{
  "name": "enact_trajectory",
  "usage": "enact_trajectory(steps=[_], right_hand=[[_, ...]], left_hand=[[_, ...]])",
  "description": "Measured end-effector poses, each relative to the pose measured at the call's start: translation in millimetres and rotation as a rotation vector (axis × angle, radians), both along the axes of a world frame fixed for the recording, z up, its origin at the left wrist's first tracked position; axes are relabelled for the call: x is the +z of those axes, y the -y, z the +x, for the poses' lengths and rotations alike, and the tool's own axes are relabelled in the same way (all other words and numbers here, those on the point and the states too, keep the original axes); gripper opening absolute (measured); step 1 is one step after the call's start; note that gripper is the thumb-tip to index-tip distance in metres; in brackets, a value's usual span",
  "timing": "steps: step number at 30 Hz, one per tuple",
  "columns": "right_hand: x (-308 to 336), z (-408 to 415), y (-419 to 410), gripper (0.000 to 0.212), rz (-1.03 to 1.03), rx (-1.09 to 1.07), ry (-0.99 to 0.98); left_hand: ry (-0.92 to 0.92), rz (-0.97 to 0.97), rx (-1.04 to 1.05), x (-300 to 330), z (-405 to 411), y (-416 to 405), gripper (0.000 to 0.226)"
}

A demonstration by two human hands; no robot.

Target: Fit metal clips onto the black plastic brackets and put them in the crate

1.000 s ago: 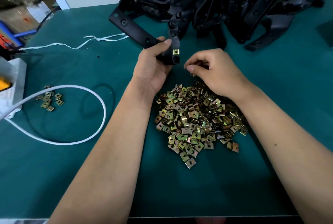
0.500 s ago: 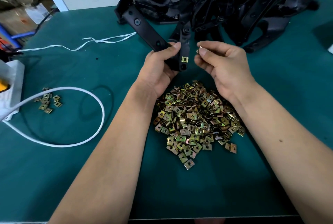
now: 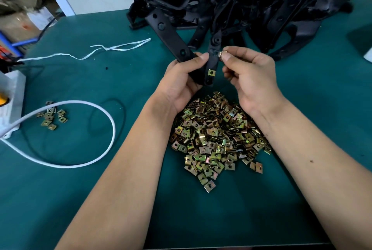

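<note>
The left hand point(image 3: 182, 80) grips the bracket point(image 3: 212, 62); the right hand point(image 3: 249, 74) pinches a clip point(image 3: 221, 54) that, misaligned, may skew or fall toward the worktop's point(image 3: 201, 219) near edge

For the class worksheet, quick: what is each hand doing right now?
Left hand: grips the black bracket.
Right hand: pinches one metal clip.

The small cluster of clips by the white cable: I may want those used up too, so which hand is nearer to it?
Left. The left hand, gripping the bracket, is on the small cluster's side; the right hand, pinching a clip, is farther beyond.
</note>
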State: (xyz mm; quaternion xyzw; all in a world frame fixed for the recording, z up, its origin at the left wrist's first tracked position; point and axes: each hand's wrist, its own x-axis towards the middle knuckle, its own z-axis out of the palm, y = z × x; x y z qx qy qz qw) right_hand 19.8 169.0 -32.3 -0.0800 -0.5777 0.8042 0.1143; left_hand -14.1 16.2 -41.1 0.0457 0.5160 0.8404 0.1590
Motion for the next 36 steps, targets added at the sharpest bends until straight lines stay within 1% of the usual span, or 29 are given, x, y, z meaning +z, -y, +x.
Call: enact_trajectory(steps=[3,8,11,20,27,30,33,36], right_hand=[[0.5,-0.1,-1.8,0.010,-0.065,0.024,0.042],[0.0,-1.0,0.1,0.011,-0.190,0.023,0.087],[-0.8,-0.9,0.6,0.011,-0.230,0.029,0.096],[-1.8,-0.3,-0.3,0.010,-0.245,0.060,0.107],[-1.0,-1.4,-2.5,0.010,-0.231,0.100,0.123],[-0.9,-2.8,-4.5,0.008,-0.230,0.108,0.152],[0.5,-3.4,-8.8,0.014,-0.239,0.129,0.154],[0.6,-3.1,-9.7,0.020,-0.189,0.092,0.102]], left_hand=[[0.000,-0.008,0.006,-0.8,-0.3,-0.3,0.011],[0.001,-0.010,-0.002,-1.8,0.7,-2.0,0.003],[0.006,-0.009,-0.001,-1.9,0.4,-2.2,0.006],[0.008,-0.031,-0.005,-2.8,-0.2,-2.0,0.000],[0.027,-0.026,-0.021,-0.6,-0.3,-1.2,0.006],[0.040,-0.013,-0.020,-0.2,0.2,-1.4,0.004],[0.046,0.001,-0.015,-0.8,0.4,-1.4,0.002],[0.052,0.009,-0.015,-1.1,0.0,-1.2,0.004]])
